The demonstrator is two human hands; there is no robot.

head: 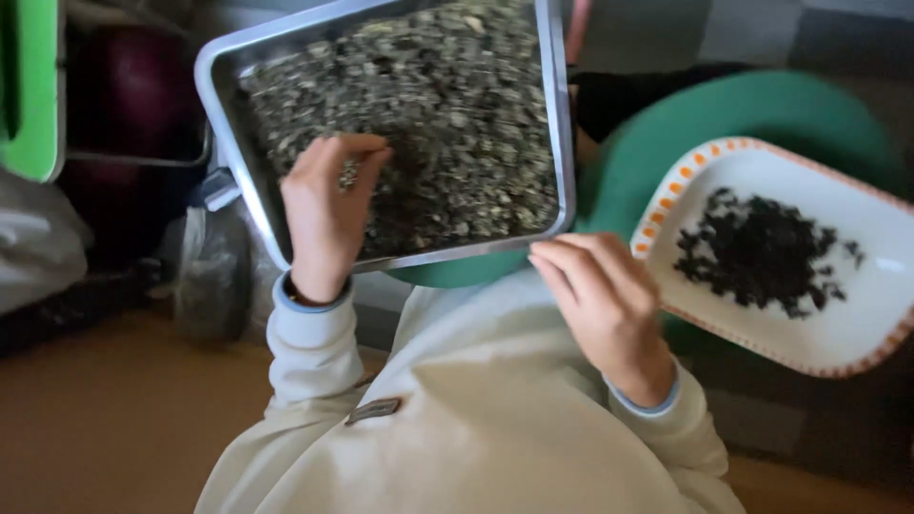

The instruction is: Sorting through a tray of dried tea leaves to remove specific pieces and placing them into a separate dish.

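Note:
A square metal tray (227,124) holds a bed of small dark and pale seeds (447,105). My left hand (324,214) rests inside its near left corner, fingers curled and pinching a few seeds. My right hand (605,300) sits at the tray's near right edge, fingers together and bent, touching the rim; I cannot see anything in it. To the right lies a white plate with an orange dotted rim (685,176), carrying a heap of dark sorted bits (757,249).
A green round surface (762,105) lies under the tray and plate. My cream sleeves and lap (476,428) fill the foreground. A green-edged object (33,86) and plastic bags (38,238) stand at the left, above a brown floor (105,428).

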